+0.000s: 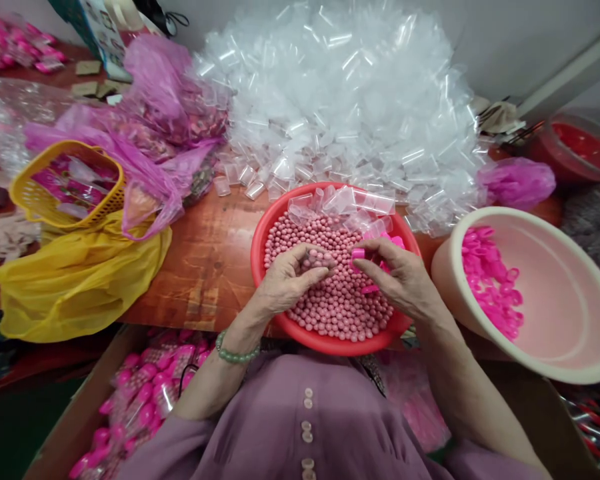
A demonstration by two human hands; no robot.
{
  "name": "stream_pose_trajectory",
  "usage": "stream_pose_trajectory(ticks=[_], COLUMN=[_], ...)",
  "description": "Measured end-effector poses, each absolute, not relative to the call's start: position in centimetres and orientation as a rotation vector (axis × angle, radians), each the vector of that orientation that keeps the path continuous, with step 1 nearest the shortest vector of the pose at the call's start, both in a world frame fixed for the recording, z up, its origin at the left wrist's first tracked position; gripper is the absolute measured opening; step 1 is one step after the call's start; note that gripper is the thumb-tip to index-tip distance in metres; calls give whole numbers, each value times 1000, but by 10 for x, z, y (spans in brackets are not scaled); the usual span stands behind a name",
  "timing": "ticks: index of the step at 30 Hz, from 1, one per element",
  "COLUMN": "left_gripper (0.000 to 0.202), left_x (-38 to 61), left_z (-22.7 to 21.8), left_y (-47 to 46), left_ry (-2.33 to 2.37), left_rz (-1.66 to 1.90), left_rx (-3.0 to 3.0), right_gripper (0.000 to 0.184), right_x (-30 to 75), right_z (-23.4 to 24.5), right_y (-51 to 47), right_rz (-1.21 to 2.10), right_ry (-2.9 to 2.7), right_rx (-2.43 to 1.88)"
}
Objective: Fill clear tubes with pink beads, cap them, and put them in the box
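Over the left half of the red basin [258,257], the left hand [287,280] pinched a see-through tube [325,264] holding round, dusty-pink beads [313,254]. Over the basin's right half, the right hand [405,277] gripped a glossy, bright-pink cap [358,254] between thumb and fingertips.

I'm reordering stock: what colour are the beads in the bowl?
Dusty pink beads, shown in the head view.

Bead-filled tube [320,258] partly hidden by left hand [291,277]; tube heap [340,100] blurred toward top.
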State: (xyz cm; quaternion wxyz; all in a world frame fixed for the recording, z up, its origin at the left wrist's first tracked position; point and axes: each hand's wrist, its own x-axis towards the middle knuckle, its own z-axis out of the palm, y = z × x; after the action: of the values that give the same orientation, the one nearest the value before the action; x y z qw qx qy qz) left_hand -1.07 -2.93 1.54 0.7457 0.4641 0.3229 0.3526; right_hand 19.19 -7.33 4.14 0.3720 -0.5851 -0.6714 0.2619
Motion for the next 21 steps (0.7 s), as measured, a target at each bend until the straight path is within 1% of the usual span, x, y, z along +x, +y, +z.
stream_pose_trajectory(ticks=[2, 4, 7, 10, 17, 19, 21], left_gripper=[29, 32, 36, 37, 43, 42, 38], left_x=[-10, -11, -12, -12, -10, -10, -10], left_z=[14, 12, 8, 5, 6, 6, 7], left_y=[-30, -30, -29, -28, -28, -28, -28], left_ry=[711, 702, 707, 748, 705, 732, 785], left_rz=[774, 779, 791, 819, 829, 864, 890], left_rx=[986, 952, 919, 919, 780, 775, 821], right_gripper=[14, 21, 30, 28, 26, 22, 18], right_x=[184, 174, 163, 158, 164, 170, 176], right_z=[39, 33, 25, 20, 22, 25, 30], right_y=[-70, -68, -65, -63, -69, -73, -78], right_rz=[810, 884, 979, 997, 889, 834, 778], right_ry=[-1399, -1186, -1097, -1056, -1135, -1233, -1443], right_rx=[-1420, -1366, -1305, -1250, -1282, -1327, -1412])
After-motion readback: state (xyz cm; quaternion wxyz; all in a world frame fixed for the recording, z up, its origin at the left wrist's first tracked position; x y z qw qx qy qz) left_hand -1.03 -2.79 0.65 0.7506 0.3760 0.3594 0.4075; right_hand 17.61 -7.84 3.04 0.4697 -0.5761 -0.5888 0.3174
